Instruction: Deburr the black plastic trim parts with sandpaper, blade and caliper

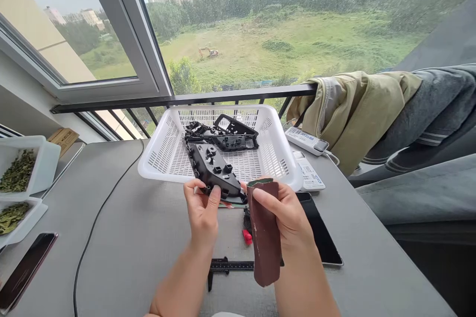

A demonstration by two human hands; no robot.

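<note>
Grey desk (148,237), left fingers (193,190) pinching black plastic housing (211,171), right fingers (262,198) wrapped round brown sandpaper (265,237)

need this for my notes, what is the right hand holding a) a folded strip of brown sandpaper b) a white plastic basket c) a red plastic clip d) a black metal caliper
a: the right hand grips a folded strip of brown sandpaper, while the left hand holds a black moulded plastic part.
</note>
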